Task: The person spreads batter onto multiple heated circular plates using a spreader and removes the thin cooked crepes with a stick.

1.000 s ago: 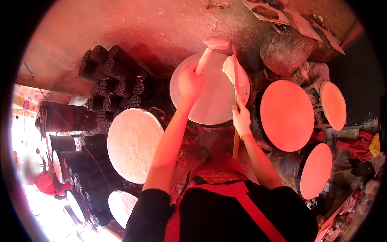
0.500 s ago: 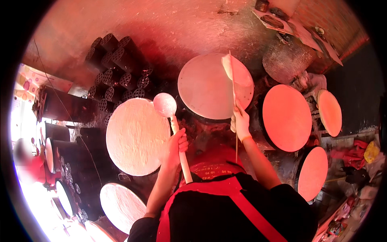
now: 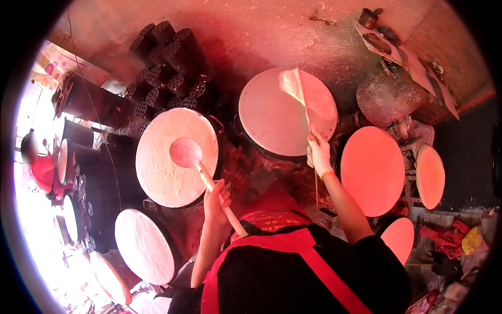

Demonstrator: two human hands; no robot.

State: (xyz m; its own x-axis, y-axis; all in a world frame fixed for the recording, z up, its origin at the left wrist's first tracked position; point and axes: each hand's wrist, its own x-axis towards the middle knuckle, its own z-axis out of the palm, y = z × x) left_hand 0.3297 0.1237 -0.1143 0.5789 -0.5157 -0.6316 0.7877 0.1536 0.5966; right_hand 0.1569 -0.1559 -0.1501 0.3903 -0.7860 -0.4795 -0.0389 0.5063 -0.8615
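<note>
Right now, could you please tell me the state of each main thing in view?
Left hand: closed on the ladle
Ladle: tilted, bowl over the left disc
Right hand: closed on the stick
Stick: slightly tilted, held
Pale sheet: against the stick's upper end
Far disc: partly hidden by the sheet
Left disc: bumpy, partly hidden
Large right disc: smooth-looking
Black cylinders: stacked

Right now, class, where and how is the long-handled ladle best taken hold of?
Probably by the slim handle, around mid-length, as the left hand has it, coming from the near side: the handle slants back toward the red apron, while the broad bowl sits at the far end.
</note>
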